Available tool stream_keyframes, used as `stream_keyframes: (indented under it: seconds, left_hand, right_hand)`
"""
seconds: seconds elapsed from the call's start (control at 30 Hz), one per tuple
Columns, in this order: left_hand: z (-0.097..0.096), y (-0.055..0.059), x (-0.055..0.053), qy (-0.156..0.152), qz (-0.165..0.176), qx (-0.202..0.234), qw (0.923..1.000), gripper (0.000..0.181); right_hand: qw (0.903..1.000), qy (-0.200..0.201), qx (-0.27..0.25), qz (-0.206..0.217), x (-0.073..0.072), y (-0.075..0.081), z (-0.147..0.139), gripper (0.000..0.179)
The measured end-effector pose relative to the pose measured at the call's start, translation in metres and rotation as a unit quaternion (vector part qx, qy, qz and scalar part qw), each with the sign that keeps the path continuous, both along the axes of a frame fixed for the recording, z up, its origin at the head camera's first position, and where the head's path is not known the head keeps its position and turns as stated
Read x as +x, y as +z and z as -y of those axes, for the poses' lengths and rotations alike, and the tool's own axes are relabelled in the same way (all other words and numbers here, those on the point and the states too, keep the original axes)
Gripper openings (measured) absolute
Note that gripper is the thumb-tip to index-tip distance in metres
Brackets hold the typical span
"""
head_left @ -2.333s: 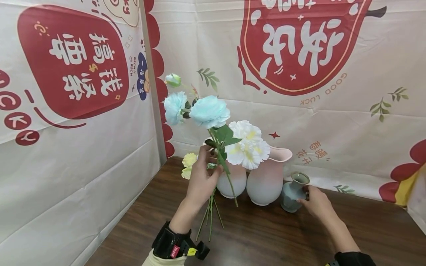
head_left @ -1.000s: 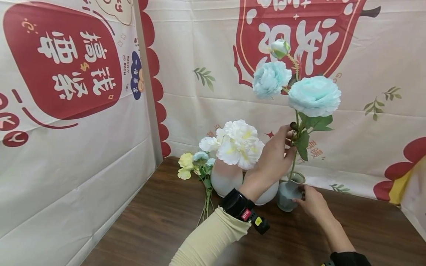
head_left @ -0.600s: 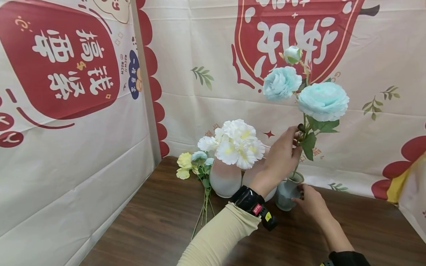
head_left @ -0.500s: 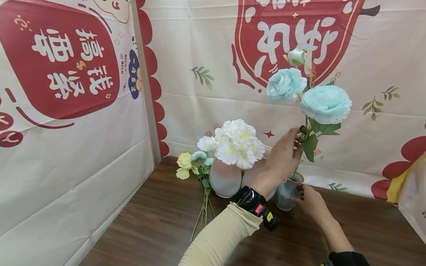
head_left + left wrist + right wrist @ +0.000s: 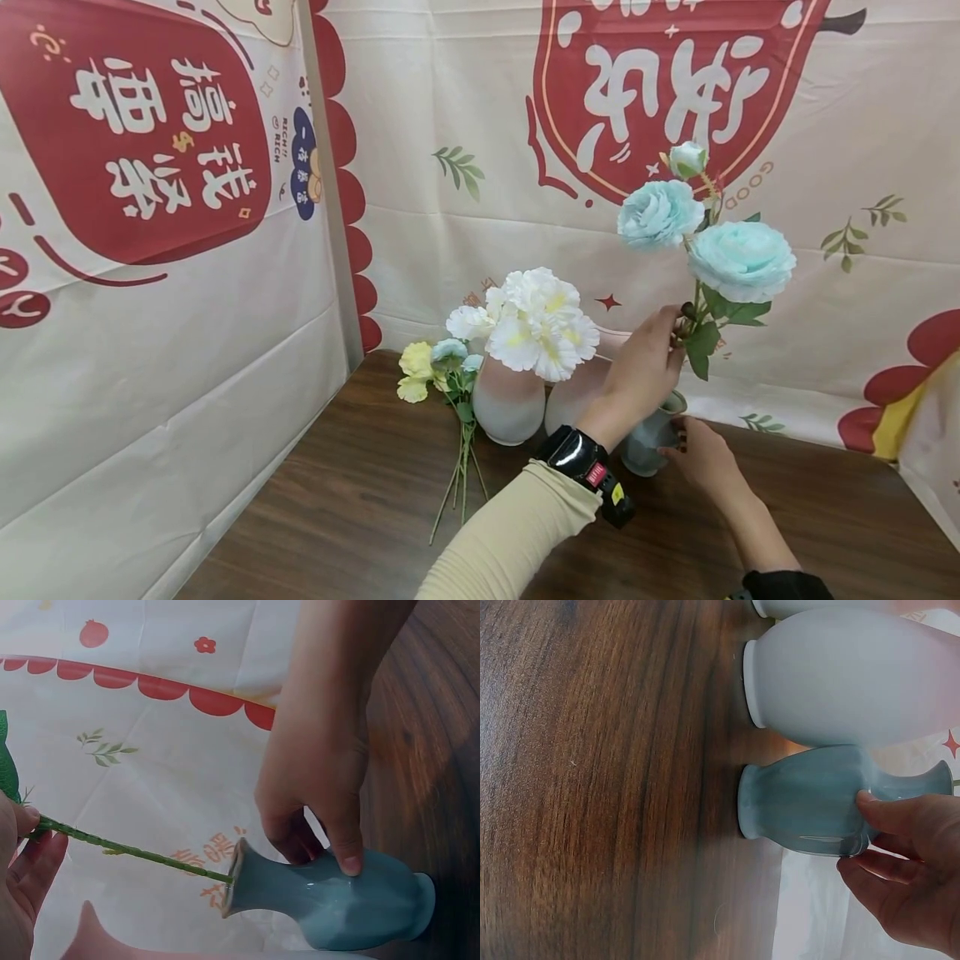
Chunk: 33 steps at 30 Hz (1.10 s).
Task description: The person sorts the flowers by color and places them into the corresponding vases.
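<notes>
My left hand (image 5: 639, 371) pinches the stem of an artificial pale-blue flower spray (image 5: 741, 260) with two blooms, a bud and green leaves. In the left wrist view the green stem (image 5: 142, 854) runs from the fingers into the mouth of a small blue-grey vase (image 5: 360, 900). That vase stands upright on the table, and my right hand (image 5: 707, 457) grips its side. The right wrist view shows thumb and fingers of the right hand (image 5: 911, 862) at the vase's shoulder (image 5: 810, 799). In the head view my left hand partly covers the vase.
Left of the small vase stand two larger pink-and-white vases (image 5: 508, 404), with white flowers (image 5: 540, 325) over them. Farther left on the wooden table (image 5: 337, 508) lie yellow and blue flowers (image 5: 417, 362), stems toward me. Printed cloth walls (image 5: 405, 275) rise behind and at left.
My left hand has carried the blue spray rightward from over the larger vases to the small vase, then lowered it, its stem entering the mouth. My right hand has kept its grip on the vase.
</notes>
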<state>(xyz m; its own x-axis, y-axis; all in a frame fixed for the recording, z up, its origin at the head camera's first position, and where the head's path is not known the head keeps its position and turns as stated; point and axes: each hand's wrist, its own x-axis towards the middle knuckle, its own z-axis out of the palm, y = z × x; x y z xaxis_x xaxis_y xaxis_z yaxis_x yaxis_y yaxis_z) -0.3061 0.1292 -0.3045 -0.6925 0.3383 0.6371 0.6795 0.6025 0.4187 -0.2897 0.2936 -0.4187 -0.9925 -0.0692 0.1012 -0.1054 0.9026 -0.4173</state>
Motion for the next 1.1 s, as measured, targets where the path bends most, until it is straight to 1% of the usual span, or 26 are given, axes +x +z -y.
stream_keyframes:
  seconds: [0.23,0.47,0.67,0.83,0.97,1.07,1.1]
  left_hand:
    - [-0.004,-0.008,-0.003,0.004,-0.005,-0.003,1.0000,0.043]
    - [-0.006,-0.014,-0.006,0.010,-0.012,-0.006,0.9999,0.043]
    - [-0.007,-0.017,-0.006,0.011,-0.010,-0.007,0.9999,0.042]
    - [-0.010,-0.020,-0.006,0.011,-0.005,-0.012,0.9999,0.043]
    - [-0.014,-0.023,-0.004,0.024,-0.002,-0.030,0.9992,0.043]
    - [-0.018,-0.031,-0.002,0.048,0.000,-0.057,0.9972,0.043]
    - [-0.020,-0.034,-0.001,0.057,0.007,-0.070,0.9959,0.044]
  right_hand:
    - [1.0000,-0.001,-0.002,0.000,0.001,-0.002,0.000,0.054]
    - [1.0000,0.004,-0.002,-0.002,0.001,0.002,0.002,0.054]
    - [1.0000,0.005,-0.002,-0.003,0.002,0.003,0.003,0.053]
    - [1.0000,0.003,-0.002,0.005,0.003,0.005,0.004,0.054]
    - [1.0000,0.005,-0.009,0.002,0.003,0.004,0.003,0.052]
    - [0.9999,0.010,-0.011,-0.004,0.003,0.002,0.001,0.056]
    - [0.9998,0.013,-0.012,-0.008,0.002,0.001,0.000,0.057]
